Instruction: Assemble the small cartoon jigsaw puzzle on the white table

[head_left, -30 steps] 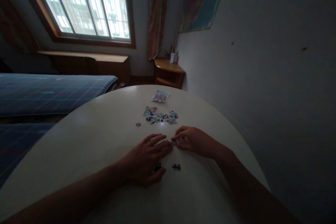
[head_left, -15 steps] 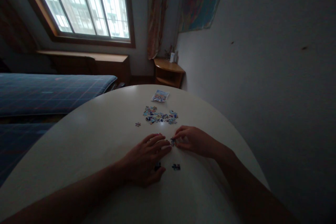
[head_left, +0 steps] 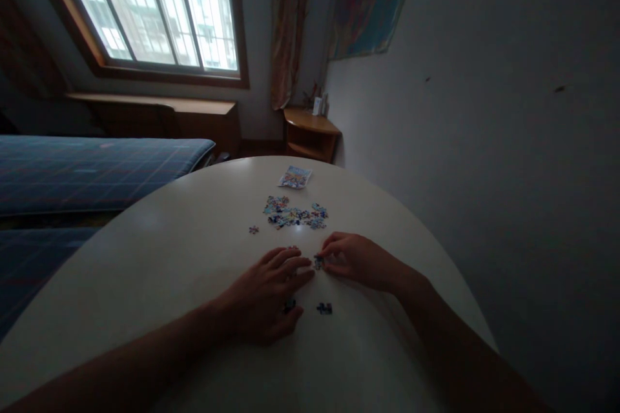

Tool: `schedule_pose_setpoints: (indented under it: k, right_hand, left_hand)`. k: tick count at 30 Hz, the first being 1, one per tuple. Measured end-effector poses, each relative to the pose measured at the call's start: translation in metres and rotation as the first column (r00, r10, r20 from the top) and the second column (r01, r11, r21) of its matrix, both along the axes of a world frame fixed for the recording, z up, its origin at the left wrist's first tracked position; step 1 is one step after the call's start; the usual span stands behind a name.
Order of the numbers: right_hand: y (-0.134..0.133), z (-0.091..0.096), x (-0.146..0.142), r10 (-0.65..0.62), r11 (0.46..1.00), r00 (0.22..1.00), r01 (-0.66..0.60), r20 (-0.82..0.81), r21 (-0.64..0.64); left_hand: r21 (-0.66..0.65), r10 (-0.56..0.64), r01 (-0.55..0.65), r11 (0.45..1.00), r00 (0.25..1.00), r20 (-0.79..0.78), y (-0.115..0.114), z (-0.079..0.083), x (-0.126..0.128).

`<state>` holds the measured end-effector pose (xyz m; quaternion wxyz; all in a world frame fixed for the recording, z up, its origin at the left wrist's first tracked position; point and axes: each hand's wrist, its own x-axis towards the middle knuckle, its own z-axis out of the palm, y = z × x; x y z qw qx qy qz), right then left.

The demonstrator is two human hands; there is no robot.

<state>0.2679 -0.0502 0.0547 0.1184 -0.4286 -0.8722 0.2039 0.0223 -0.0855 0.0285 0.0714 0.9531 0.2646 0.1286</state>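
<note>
My left hand (head_left: 271,293) lies over the white table (head_left: 194,258), its fingers stretched out and partly covering some jigsaw pieces. A dark jigsaw piece (head_left: 289,305) shows between its thumb and forefinger. Just right of its fingertips, my right hand (head_left: 346,255) pinches a small jigsaw piece (head_left: 318,261) between thumb and fingers. Closer to me, a dark piece or joined pair of pieces (head_left: 324,308) rests on the tabletop. Beyond both hands is a spread pile of colourful jigsaw pieces (head_left: 295,214), with one loose piece (head_left: 254,230) off to its left.
A small printed picture sheet or packet (head_left: 295,177) lies near the table's far edge. The white wall (head_left: 460,142) runs along the right side. Left of the table is a plaid-covered mattress (head_left: 97,168), and a wooden corner shelf (head_left: 312,126) stands behind.
My left fingers have shifted very slightly left, away from the piece in my right hand. Otherwise the hands and pieces look the same.
</note>
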Motion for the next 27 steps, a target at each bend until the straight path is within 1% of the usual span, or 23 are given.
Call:
schedule_pose_setpoints:
  k: [3,8,13,18,21,24,27]
  right_hand:
    - [0.001,0.000,0.001,0.010,1.000,1.000,-0.010,-0.001,-0.003]
    - [0.004,-0.003,0.007,0.009,0.999,1.000,-0.010,-0.024,-0.039]
    - [0.008,-0.008,0.013,-0.012,1.000,0.999,0.012,-0.038,-0.004]
    - [0.008,-0.007,0.014,-0.034,0.999,0.999,0.034,-0.029,0.000]
    - [0.008,-0.004,0.011,-0.069,0.997,0.998,0.070,-0.012,0.024]
    - [0.008,-0.002,0.006,-0.132,0.988,0.991,0.131,0.006,0.080]
    - [0.008,-0.003,0.000,-0.156,0.980,0.988,0.157,-0.017,0.123]
  left_hand:
    - [0.012,0.017,-0.018,1.000,0.999,0.036,0.001,-0.001,-0.003]
    - [0.023,0.010,-0.011,1.000,0.998,0.055,0.001,0.000,-0.007]
    - [0.027,0.002,-0.004,1.000,0.996,0.090,0.002,0.002,-0.010]
    - [0.044,0.008,-0.015,0.999,0.990,0.137,0.004,-0.001,-0.013]
    - [0.050,0.005,-0.012,0.999,0.991,0.136,0.005,-0.002,-0.015]
    - [0.049,0.013,-0.019,0.999,0.992,0.122,0.005,-0.003,-0.016]
    - [0.043,0.012,-0.018,0.999,0.992,0.125,0.005,-0.004,-0.017]
